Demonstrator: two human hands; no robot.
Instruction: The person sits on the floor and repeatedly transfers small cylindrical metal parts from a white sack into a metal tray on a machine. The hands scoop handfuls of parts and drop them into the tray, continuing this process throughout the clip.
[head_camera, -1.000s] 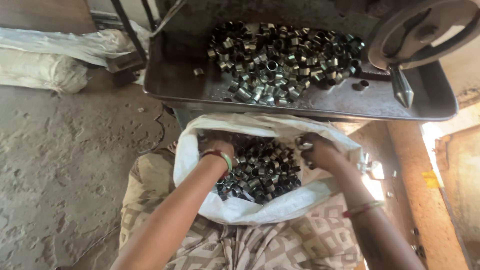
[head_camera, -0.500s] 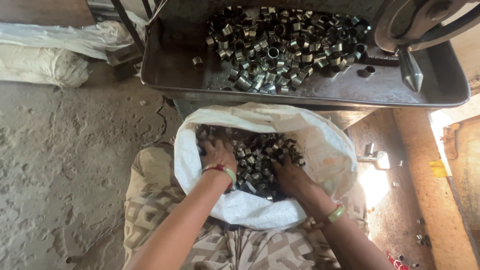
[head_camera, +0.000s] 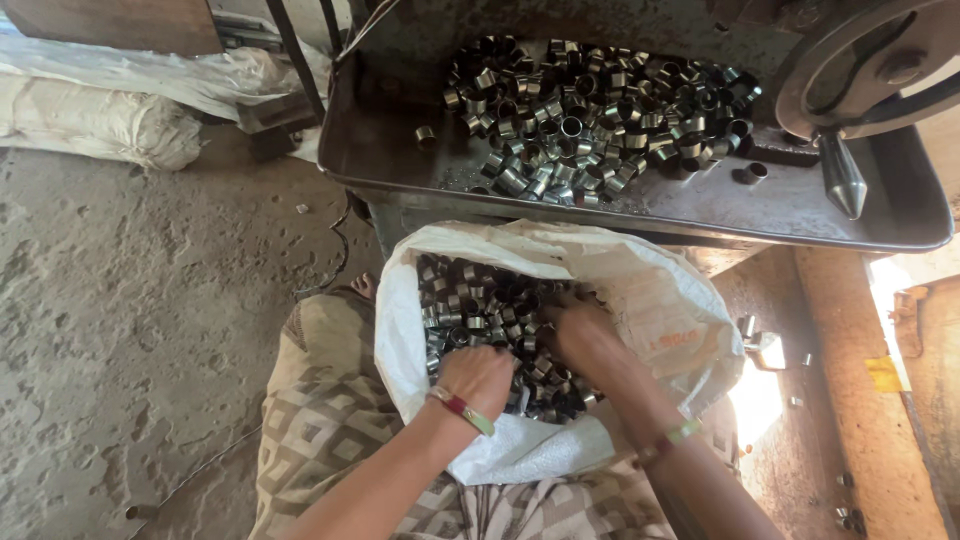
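Observation:
A white woven sack (head_camera: 670, 300) sits open on my lap, filled with several short metal ring sleeves (head_camera: 480, 300). Both hands are down inside it. My left hand (head_camera: 478, 375), with a red and green bangle at the wrist, is curled over the rings at the sack's near side. My right hand (head_camera: 585, 335) is dug into the pile in the middle, its fingers buried among the rings. Above the sack, a metal tray (head_camera: 800, 215) carries another heap of the same rings (head_camera: 590, 105).
A machine handwheel (head_camera: 870, 60) and a pointed metal cone (head_camera: 842, 185) overhang the tray's right end. Filled white bags (head_camera: 95, 125) lie on the dusty floor at left. A patterned cloth (head_camera: 320, 430) covers my lap. Loose rings lie on the floor at right.
The view has shifted down and closer to the sack. Both hands pushed deeper into the rings, the right hand moving from the sack's right rim into the middle of the pile.

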